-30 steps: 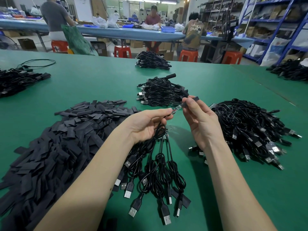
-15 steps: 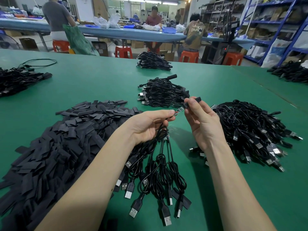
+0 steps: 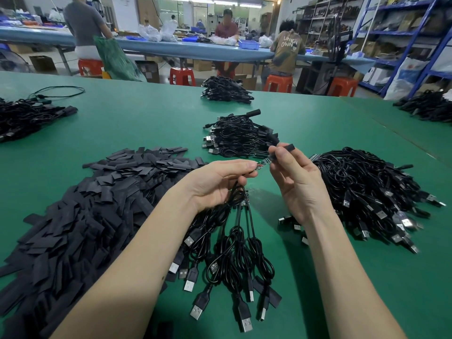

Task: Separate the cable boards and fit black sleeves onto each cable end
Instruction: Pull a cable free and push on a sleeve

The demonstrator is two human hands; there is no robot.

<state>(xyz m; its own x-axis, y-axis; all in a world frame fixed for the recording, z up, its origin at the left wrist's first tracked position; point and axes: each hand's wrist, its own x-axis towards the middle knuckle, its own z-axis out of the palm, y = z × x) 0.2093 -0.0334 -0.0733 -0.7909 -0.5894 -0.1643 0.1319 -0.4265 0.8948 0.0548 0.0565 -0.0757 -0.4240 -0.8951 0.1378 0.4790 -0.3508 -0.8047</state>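
Observation:
My left hand (image 3: 220,182) pinches a small green cable board (image 3: 263,164) at its near end, with a bunch of black USB cables (image 3: 234,253) hanging from the palm down onto the table. My right hand (image 3: 297,182) pinches a short black sleeve (image 3: 285,150) between thumb and fingers, its mouth at the board's far tip. A big heap of loose black sleeves (image 3: 80,216) lies to the left. A pile of USB cables (image 3: 371,192) sits to the right, with several boards showing at its top edge.
Another cable pile (image 3: 241,137) lies just beyond my hands, one more cable pile (image 3: 226,90) at the table's far edge, and others at the far left (image 3: 27,118) and far right (image 3: 428,106). People sit at a blue bench behind the green table (image 3: 146,118).
My right hand has brought the sleeve slightly down and closer onto the board's tip. My left hand keeps its hold on the board and the cables.

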